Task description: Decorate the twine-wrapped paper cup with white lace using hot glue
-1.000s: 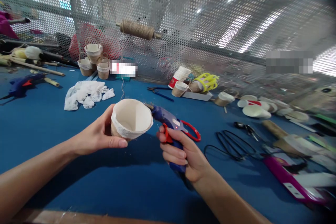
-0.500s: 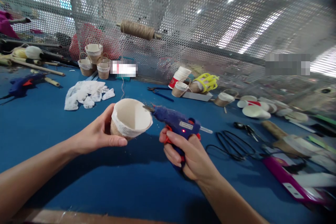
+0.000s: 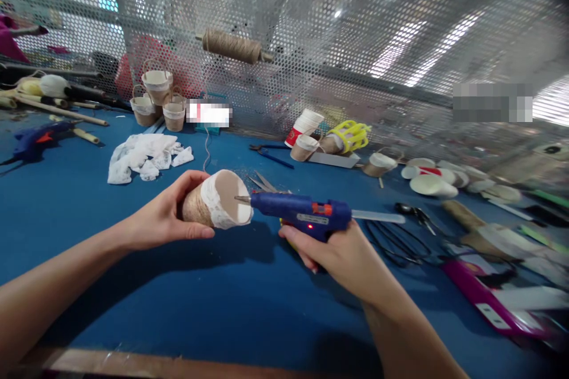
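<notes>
My left hand [image 3: 178, 213] is wrapped round a twine-covered paper cup [image 3: 217, 201] with a white fabric band at its rim. The cup is tilted, its mouth facing right. In my right hand [image 3: 324, 243] is a blue hot glue gun [image 3: 296, 207], held sideways with its red light on and a clear glue stick [image 3: 377, 217] jutting from its back. Its metal nozzle overlaps the mouth of the cup; whether it touches the inner wall I cannot tell. Scissors [image 3: 263, 182] lie behind the gun, partly hidden by it.
Several small twine baskets [image 3: 157, 87] stand at the back left, behind white fabric scraps [image 3: 142, 157]. A twine spool [image 3: 232, 46] hangs on the mesh wall. Pliers [image 3: 272, 155], a second glue gun [image 3: 38, 139], paper cups [image 3: 432, 185], black cable [image 3: 395, 243] and a purple power strip [image 3: 484, 296] surround the work area.
The cup has tipped so its mouth turns right. The glue gun has rolled to lie level, and its nozzle has moved slightly left and down, into the cup's mouth area. The scissors have come into view.
</notes>
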A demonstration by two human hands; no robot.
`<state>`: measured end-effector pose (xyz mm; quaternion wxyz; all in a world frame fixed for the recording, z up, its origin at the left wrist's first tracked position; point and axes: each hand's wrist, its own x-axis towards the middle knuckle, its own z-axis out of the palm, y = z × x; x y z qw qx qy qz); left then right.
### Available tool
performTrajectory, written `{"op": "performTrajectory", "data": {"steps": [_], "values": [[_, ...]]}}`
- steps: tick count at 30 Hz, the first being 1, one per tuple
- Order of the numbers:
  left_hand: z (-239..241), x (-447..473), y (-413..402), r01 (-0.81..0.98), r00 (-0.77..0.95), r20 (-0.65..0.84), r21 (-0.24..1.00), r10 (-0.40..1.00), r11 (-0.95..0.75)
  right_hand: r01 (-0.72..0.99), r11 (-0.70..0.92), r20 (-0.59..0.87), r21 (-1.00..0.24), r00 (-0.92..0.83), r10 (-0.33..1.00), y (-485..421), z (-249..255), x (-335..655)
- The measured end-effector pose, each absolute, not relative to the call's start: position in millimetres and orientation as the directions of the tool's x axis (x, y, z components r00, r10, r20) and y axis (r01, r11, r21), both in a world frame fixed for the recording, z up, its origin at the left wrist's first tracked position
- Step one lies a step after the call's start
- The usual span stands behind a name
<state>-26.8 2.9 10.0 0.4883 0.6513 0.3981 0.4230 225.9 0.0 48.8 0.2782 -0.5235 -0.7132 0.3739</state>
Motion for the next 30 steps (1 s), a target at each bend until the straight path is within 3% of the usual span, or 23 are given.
{"op": "performTrajectory", "data": {"steps": [5, 18, 26, 30], "values": [[11.5, -29.7, 2.0, 0.072, 0.389, 0.122, 0.984, 0.913, -0.163, 0.437, 0.232, 0.096, -0.869, -0.311, 0.946, 5.1, 48.6, 231.6], [11.3, -33.5, 2.7, -0.002, 0.468, 0.051, 0.998, 0.882, -0.056, 0.590, 0.184, -0.030, -0.786, -0.334, 0.942, 4.8, 55.6, 235.3], [11.4, -34.9, 0.6, 0.019, 0.600, -0.047, 0.999, 0.799, 0.044, 0.502, 0.198, 0.008, -0.842, -0.356, 0.934, 9.6, 53.8, 236.9], [9.2, -36.8, -0.4, -0.071, 0.675, -0.070, 0.985, 0.734, 0.159, 0.509, 0.183, -0.027, -0.841, -0.377, 0.926, 11.8, 52.8, 239.1]]}}
